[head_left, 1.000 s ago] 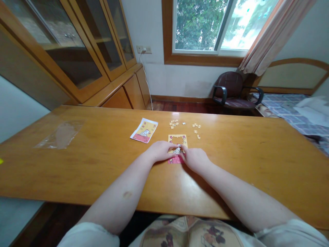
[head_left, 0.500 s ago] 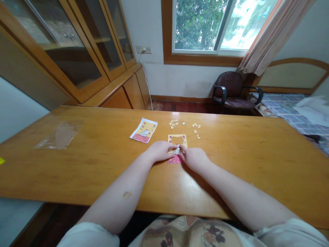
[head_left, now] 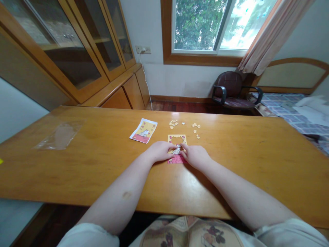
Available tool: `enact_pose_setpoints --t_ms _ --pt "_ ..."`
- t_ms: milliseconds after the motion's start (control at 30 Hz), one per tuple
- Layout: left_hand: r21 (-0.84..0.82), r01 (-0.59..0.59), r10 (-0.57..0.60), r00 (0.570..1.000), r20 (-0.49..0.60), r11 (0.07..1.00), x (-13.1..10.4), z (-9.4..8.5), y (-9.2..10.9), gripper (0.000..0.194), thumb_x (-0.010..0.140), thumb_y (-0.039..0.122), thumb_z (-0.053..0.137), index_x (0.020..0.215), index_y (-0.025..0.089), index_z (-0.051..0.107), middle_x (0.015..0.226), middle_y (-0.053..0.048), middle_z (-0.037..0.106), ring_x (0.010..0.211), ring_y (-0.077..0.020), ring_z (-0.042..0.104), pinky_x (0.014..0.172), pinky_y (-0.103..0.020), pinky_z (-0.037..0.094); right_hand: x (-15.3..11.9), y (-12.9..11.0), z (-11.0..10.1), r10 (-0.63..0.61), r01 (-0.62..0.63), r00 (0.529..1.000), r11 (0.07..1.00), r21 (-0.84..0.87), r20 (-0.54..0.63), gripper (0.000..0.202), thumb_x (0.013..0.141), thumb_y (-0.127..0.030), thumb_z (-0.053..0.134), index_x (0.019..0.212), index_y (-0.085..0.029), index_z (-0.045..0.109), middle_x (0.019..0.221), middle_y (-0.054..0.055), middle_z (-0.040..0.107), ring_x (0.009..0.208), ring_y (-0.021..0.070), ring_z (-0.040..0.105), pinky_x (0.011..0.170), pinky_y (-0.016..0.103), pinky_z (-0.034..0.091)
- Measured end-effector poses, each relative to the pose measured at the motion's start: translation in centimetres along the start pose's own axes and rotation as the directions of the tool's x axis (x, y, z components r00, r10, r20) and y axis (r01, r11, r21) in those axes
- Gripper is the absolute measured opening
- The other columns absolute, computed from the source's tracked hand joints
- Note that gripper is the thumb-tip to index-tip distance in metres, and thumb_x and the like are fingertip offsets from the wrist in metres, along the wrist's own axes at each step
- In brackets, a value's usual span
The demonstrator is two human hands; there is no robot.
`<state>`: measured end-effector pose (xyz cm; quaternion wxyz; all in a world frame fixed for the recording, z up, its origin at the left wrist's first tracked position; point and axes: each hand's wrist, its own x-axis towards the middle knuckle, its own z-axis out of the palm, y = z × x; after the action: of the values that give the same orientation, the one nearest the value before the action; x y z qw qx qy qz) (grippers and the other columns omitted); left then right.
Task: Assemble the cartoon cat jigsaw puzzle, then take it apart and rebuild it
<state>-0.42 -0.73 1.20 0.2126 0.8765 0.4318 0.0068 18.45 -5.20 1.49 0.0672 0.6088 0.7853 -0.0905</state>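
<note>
A partly assembled jigsaw puzzle (head_left: 177,160), yellow at the top and pink at the bottom, lies on the wooden table with a gap in its upper middle. My left hand (head_left: 161,151) rests at its left side, thumb and index finger apart over the white figure. From the right, my right hand (head_left: 195,156) reaches over the puzzle's right edge, its thumb and index finger apart around a small gap. No piece shows between the fingers of either hand. Loose pieces (head_left: 173,124) lie face down beyond the puzzle, with several more (head_left: 195,126) to the right.
A picture sheet (head_left: 144,131) of the same design lies left of the puzzle. Farther left is a clear plastic bag (head_left: 61,134). The wooden table (head_left: 102,161) has its far edge near a dark red chair (head_left: 229,87) and a glass-door cabinet (head_left: 74,44).
My right hand has shifted slightly right, its thumb and index finger spreading apart and uncovering a gap beside the white figure. My left hand is nearly unmoved.
</note>
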Motion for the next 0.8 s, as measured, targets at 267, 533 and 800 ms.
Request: enact_pose_setpoints --t_ms 267,533,800 --pt "-0.001 0.004 -0.004 1.0 0.003 1.0 0.09 0.04 0.01 0.043 0.078 0.043 0.06 0.12 0.033 0.064 0.086 -0.002 0.072 0.08 -0.0212 0.065 0.066 -0.026 0.042 0.35 0.55 0.12 -0.037 0.037 0.999 0.999 -0.007 -0.018 0.046 0.097 -0.046 0.027 0.136 -0.029 0.045 0.098 0.009 0.072 0.087 0.0228 0.068 0.075 0.031 0.045" --pt "-0.015 0.0 0.0 1.0 0.0 1.0 0.08 0.11 -0.04 0.046 0.078 0.042 0.06 0.123 0.032 0.062 0.083 -0.002 0.071 0.078 -0.0204 0.064 0.065 -0.025 0.041 0.54 0.54 0.2 -0.052 0.052 0.999 0.999 -0.004 -0.011 0.046 0.097 -0.045 0.027 0.134 -0.029 0.049 0.1 0.01 0.072 0.089 0.0227 0.068 0.075 0.031 0.046" --pt "-0.034 0.014 -0.015 1.0 -0.024 0.999 0.01 0.13 -0.02 0.047 0.08 0.046 0.056 0.125 0.031 0.06 0.084 -0.003 0.07 0.077 -0.0208 0.064 0.066 -0.026 0.042 0.55 0.6 0.12 -0.072 0.072 0.997 0.997 -0.017 -0.029 0.041 0.097 -0.04 0.029 0.126 -0.028 0.055 0.095 0.008 0.073 0.083 0.0213 0.068 0.072 0.03 0.045"
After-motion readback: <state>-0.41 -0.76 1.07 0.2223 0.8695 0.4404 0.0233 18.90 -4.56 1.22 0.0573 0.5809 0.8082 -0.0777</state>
